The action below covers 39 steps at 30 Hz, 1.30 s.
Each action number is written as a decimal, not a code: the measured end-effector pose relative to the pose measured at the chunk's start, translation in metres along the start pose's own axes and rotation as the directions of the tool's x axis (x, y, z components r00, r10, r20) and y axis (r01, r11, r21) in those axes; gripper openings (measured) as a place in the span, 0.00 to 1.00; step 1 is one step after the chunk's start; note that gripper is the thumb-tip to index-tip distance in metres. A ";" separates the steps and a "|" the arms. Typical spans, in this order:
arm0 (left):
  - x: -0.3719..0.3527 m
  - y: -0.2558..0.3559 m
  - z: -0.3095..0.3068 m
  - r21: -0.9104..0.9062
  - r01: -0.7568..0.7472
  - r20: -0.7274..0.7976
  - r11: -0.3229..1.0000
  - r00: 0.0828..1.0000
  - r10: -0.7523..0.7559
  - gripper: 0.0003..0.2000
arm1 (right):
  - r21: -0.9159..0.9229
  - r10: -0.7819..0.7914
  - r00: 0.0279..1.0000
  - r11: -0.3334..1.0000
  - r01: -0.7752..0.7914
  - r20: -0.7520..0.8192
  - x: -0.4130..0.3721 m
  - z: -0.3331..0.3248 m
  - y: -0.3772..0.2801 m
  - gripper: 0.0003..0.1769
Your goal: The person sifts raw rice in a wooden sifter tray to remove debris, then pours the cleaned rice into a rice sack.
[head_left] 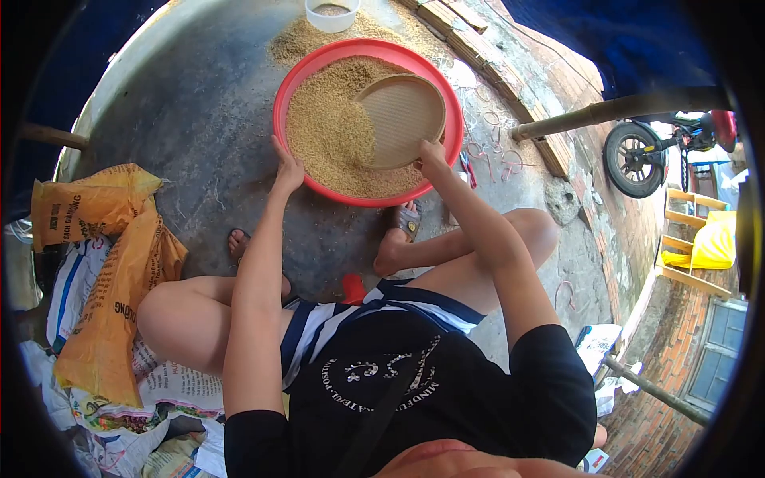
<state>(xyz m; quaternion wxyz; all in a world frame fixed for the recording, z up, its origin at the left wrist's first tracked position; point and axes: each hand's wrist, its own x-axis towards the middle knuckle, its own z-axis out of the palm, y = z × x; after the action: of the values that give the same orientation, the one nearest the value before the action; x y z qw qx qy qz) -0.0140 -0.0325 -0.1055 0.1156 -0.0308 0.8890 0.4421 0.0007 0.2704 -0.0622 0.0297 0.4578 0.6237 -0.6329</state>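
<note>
Grain lies in a broad heap inside the red tub, and the round tray sits over the right part of it, its left edge against the heap. The right hand has closed on the tray's near right rim, thumb on top, fingers mostly hidden beneath. That is a hold at one edge only, so a load of grain on the far side could twist the tray in the grip and drop that side into the heap. If the tray were swung wide or tipped outward, grain could slide over the tub's rim onto the floor, where some is already scattered beside the white bowl. The left hand rests at the tub's near left rim; whether its fingers wrap around that rim, I cannot tell. If they only touch it, a hard knock from the tray might shift the tub. The right foot is just beside the near rim, so a sliding tub could bump it.
</note>
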 end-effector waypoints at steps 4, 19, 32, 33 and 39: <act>0.000 0.000 0.001 -0.018 -0.067 -0.026 0.998 0.997 0.066 0.38 | 0.086 0.103 0.991 0.990 -0.111 0.090 0.025 -0.011 -0.005 0.08; 0.003 0.020 -0.018 0.136 0.033 -0.153 0.990 0.988 -0.012 0.30 | 0.589 0.215 0.863 0.654 -0.475 0.458 -0.017 -0.019 0.019 0.08; -0.009 0.105 -0.030 -0.605 -0.045 -0.080 0.795 0.997 -0.005 0.18 | 0.301 0.113 0.822 0.895 -0.328 0.559 -0.049 0.000 -0.021 0.14; -0.012 0.102 -0.023 -0.553 -0.055 -0.096 0.831 0.995 0.003 0.17 | 0.077 0.087 0.903 0.988 -0.131 0.421 -0.066 -0.004 -0.027 0.15; -0.016 0.052 -0.032 -0.822 0.096 0.042 0.561 0.993 -0.109 0.17 | -0.092 -0.216 0.833 0.949 0.303 0.510 -0.086 -0.001 -0.031 0.14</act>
<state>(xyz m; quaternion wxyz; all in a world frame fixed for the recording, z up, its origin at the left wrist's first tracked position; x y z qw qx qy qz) -0.0124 -0.0275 -0.0425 0.1075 -0.1354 0.5791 0.7968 0.0320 0.2319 0.0148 0.1402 0.1875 0.7031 -0.6714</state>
